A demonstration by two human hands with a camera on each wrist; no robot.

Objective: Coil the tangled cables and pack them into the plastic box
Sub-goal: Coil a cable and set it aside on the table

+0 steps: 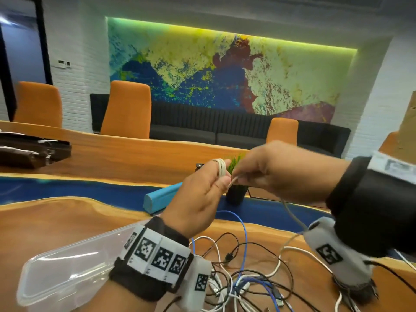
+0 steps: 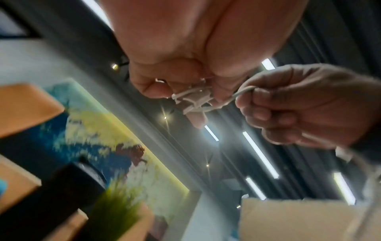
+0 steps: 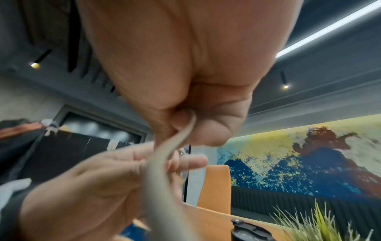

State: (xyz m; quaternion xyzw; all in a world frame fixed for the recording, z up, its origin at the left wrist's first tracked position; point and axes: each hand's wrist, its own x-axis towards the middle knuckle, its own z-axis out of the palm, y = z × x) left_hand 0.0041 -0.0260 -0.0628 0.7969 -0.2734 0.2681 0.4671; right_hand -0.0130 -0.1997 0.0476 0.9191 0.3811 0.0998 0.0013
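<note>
cable [image 1: 222,168] white, looped round left hand [image 1: 198,199] fingers above desk [image 1: 56,219] | right hand [image 1: 276,172] pinched its free run beside the loops | tangle [image 1: 243,278] of white, black, blue cables on desk below | box [image 1: 65,273] clear plastic, left of tangle, contents unclear | wrist tags: square codes, no legible writing
</note>
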